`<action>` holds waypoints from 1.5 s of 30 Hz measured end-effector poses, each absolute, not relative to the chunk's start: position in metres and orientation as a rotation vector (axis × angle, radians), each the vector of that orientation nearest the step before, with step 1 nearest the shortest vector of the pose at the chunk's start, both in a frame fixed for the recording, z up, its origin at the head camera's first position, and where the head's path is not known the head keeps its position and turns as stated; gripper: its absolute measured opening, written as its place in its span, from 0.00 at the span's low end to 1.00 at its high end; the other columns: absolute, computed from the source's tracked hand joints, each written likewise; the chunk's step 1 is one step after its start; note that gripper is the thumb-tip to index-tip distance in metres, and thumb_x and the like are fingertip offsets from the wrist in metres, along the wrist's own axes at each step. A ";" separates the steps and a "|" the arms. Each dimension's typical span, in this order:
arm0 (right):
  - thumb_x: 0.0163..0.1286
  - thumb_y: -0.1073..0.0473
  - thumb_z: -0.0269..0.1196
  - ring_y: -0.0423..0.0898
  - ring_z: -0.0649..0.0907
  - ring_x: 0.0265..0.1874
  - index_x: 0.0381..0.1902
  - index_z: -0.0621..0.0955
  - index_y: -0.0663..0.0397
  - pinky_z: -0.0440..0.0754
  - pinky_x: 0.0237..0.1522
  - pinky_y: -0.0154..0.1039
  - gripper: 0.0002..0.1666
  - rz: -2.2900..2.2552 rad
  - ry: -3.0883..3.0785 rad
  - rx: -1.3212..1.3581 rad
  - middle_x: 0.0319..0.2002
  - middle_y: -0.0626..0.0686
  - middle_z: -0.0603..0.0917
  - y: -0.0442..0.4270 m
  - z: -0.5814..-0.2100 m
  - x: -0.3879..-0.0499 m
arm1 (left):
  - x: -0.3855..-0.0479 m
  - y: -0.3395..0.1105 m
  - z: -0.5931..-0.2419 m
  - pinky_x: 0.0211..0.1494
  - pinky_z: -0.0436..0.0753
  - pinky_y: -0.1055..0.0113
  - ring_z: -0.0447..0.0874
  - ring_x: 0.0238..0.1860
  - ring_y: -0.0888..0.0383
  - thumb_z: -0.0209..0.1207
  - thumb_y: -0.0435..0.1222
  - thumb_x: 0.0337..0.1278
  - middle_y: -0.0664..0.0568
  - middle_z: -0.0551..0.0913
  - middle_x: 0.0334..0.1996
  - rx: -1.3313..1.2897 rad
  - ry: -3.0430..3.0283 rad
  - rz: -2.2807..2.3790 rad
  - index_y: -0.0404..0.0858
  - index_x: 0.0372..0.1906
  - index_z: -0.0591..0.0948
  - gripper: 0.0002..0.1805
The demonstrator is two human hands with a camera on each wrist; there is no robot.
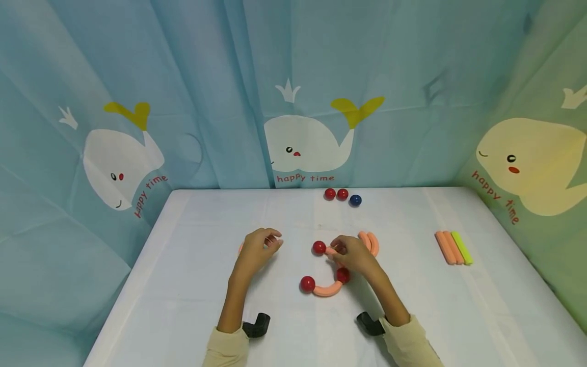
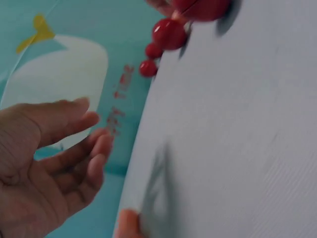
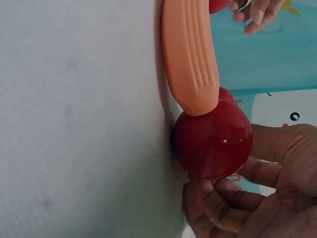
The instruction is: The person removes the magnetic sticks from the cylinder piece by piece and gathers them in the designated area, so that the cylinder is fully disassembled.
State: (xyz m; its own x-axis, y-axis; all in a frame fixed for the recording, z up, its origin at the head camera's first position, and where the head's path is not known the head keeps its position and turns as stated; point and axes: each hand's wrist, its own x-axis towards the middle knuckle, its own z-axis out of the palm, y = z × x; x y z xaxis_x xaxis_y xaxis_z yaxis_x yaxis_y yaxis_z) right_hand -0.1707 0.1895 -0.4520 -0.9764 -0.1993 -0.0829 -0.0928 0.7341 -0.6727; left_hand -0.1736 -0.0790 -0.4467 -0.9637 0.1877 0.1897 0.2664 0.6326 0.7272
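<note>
My left hand [image 1: 258, 251] hovers over the left-middle of the table, fingers loosely bent, with nothing in it. An orange piece [image 1: 240, 247], mostly hidden, lies behind that hand. My right hand [image 1: 352, 253] pinches a curved orange rod [image 1: 330, 251] between a red ball [image 1: 319, 247] at its upper left and a red ball [image 1: 342, 275] below. Another curved orange rod [image 1: 328, 290] runs from that lower ball to a third red ball [image 1: 308, 284]. In the right wrist view, a red ball [image 3: 213, 141] covers part of my right fingers [image 3: 233, 198].
Two red balls [image 1: 329, 194] and a blue ball [image 1: 355, 200] sit along the table's back edge. Curved orange rods [image 1: 373, 244] lie just beyond my right hand. Farther right are straight orange rods [image 1: 445, 248] and a yellow-green rod [image 1: 461, 248].
</note>
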 end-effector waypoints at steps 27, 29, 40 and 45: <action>0.61 0.61 0.70 0.40 0.75 0.23 0.35 0.83 0.57 0.73 0.23 0.30 0.06 -1.108 2.712 -0.314 0.25 0.49 0.80 0.181 -0.467 -0.175 | -0.175 -0.020 -0.474 0.38 0.76 0.70 0.77 0.35 0.59 0.68 0.38 0.56 0.49 0.82 0.35 -0.652 -2.899 -1.281 0.39 0.51 0.83 0.17; 0.61 0.61 0.70 0.40 0.75 0.24 0.34 0.83 0.57 0.74 0.24 0.31 0.06 -1.118 2.717 -0.314 0.25 0.49 0.80 0.181 -0.467 -0.175 | -0.174 -0.017 -0.474 0.35 0.73 0.72 0.73 0.33 0.61 0.69 0.38 0.54 0.50 0.80 0.33 -0.608 -2.902 -1.262 0.40 0.49 0.84 0.16; 0.62 0.61 0.69 0.40 0.74 0.26 0.33 0.82 0.57 0.73 0.27 0.31 0.06 -1.078 2.730 -0.346 0.26 0.49 0.80 0.182 -0.463 -0.177 | -0.174 -0.014 -0.473 0.32 0.73 0.74 0.75 0.32 0.61 0.69 0.37 0.54 0.49 0.83 0.32 -0.552 -2.866 -1.333 0.40 0.47 0.85 0.14; 0.63 0.61 0.68 0.41 0.75 0.25 0.33 0.82 0.57 0.73 0.25 0.32 0.06 -1.075 2.720 -0.341 0.25 0.49 0.79 0.185 -0.459 -0.176 | -0.177 -0.015 -0.471 0.33 0.74 0.74 0.74 0.31 0.64 0.67 0.36 0.54 0.51 0.83 0.30 -0.512 -2.852 -1.372 0.40 0.46 0.85 0.13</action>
